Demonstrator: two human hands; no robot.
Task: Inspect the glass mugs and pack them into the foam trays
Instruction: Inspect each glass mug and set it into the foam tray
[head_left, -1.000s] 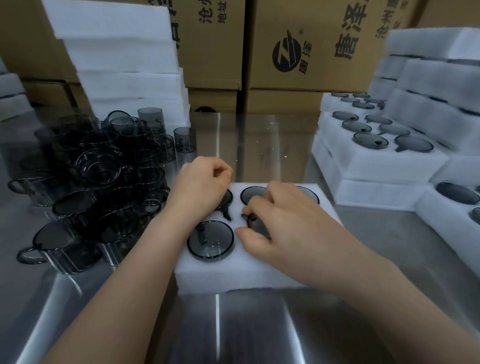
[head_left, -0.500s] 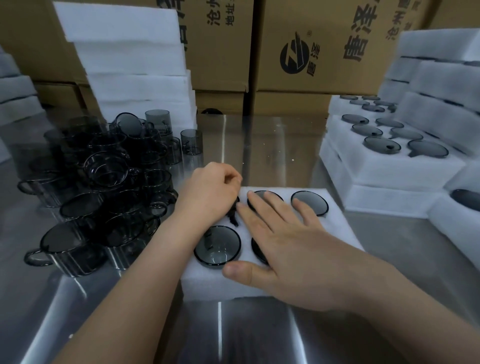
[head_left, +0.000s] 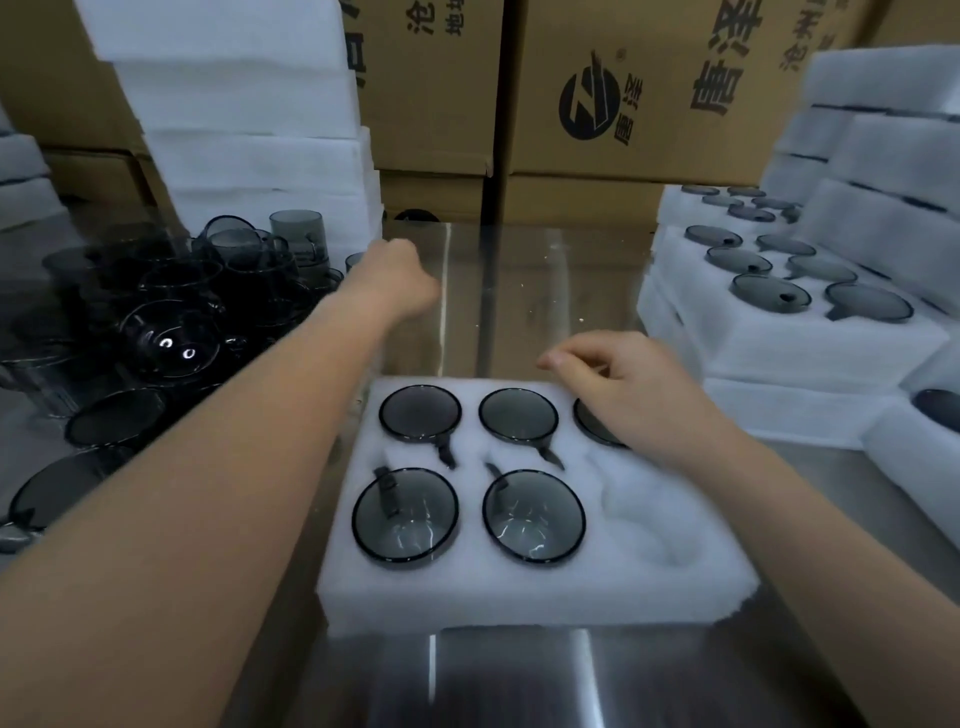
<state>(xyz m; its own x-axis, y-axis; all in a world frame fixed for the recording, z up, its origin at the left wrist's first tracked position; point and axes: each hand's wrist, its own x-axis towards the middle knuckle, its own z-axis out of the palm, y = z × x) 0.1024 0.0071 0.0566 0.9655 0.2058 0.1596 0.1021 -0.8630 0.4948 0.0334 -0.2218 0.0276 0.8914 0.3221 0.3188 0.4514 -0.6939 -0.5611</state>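
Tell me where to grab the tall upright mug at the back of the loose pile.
Grip the upright mug by its rim and upper wall, coming from above. It stands upright above the pile, and its lower body and handle are hidden behind neighbours.

foam tray (head_left: 524, 592), five mugs (head_left: 405, 516), two hands (head_left: 631, 387)

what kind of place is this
Probably a packing station in a glassware factory or warehouse: loose smoked glass mugs heaped on a steel table, foam trays already filled, and printed cardboard cartons stacked behind.
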